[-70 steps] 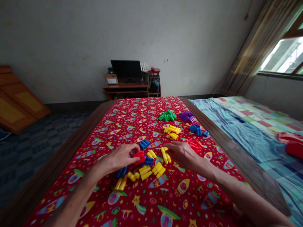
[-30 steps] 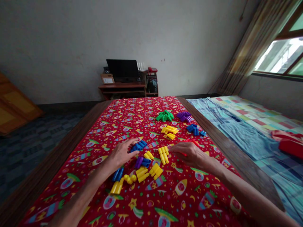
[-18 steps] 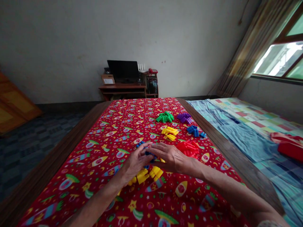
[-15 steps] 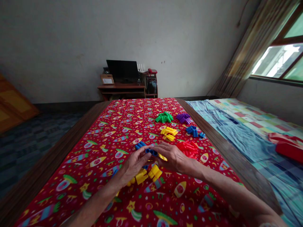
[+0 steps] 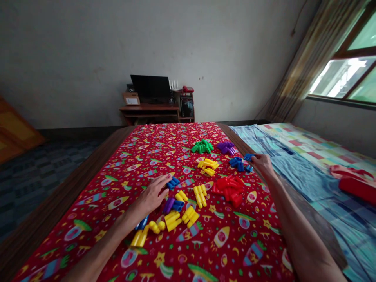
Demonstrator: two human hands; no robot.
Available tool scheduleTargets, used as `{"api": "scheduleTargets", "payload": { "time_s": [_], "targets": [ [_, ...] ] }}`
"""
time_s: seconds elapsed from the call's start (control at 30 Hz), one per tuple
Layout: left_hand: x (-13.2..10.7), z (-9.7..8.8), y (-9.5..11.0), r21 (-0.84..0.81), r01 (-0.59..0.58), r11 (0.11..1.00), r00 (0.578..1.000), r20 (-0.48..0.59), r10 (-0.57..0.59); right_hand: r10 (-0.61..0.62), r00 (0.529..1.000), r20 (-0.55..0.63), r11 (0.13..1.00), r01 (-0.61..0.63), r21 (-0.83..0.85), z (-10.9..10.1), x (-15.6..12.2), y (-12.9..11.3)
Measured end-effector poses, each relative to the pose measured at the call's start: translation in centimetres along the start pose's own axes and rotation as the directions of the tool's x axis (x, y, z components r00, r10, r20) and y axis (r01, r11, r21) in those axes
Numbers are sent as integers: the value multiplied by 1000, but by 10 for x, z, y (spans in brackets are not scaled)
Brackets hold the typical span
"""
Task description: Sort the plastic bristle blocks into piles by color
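My right hand (image 5: 263, 164) pinches a blue plastic building block (image 5: 249, 157) above the right edge of the cloth, just beyond the blue block pile (image 5: 239, 164). My left hand (image 5: 155, 190) is spread, its fingertips at the side of another blue block (image 5: 173, 182) lying on the cloth. Close to that hand is a loose mix: a purple block (image 5: 169, 205), a blue block (image 5: 178, 206) touching it, and several yellow blocks (image 5: 172, 220). Part of one more blue block (image 5: 142, 223) shows from behind my left forearm.
Sorted piles lie to the right: red blocks (image 5: 229, 189), yellow blocks (image 5: 208, 166), green blocks (image 5: 202, 146) and purple blocks (image 5: 226, 147). A red patterned cloth (image 5: 117, 219) covers the wooden table (image 5: 96, 166). A bed (image 5: 317, 164) adjoins on the right; a desk (image 5: 149, 107) stands beyond.
Both hands were together over the mixed blocks with a blue one between them. My right hand has carried a blue block far right; my left has moved slightly left and spread.
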State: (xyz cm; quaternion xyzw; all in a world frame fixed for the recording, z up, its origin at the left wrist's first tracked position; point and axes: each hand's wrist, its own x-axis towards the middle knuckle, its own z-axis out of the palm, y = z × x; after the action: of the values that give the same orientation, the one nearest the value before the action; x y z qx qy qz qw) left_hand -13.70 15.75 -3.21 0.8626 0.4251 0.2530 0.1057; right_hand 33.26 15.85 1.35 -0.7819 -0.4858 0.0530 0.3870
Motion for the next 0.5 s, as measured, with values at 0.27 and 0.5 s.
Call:
{"api": "scheduleTargets", "payload": {
  "time_s": [0.27,0.5],
  "targets": [
    [-4,7,-6,-13,13,1000,1000,5,-13,-18,981,191,993,40,-113,14,-4,16],
    [-1,1,0,-46,49,998,998,28,-48,-172,964,204,973,199,-119,15,-13,12]
  ]
}}
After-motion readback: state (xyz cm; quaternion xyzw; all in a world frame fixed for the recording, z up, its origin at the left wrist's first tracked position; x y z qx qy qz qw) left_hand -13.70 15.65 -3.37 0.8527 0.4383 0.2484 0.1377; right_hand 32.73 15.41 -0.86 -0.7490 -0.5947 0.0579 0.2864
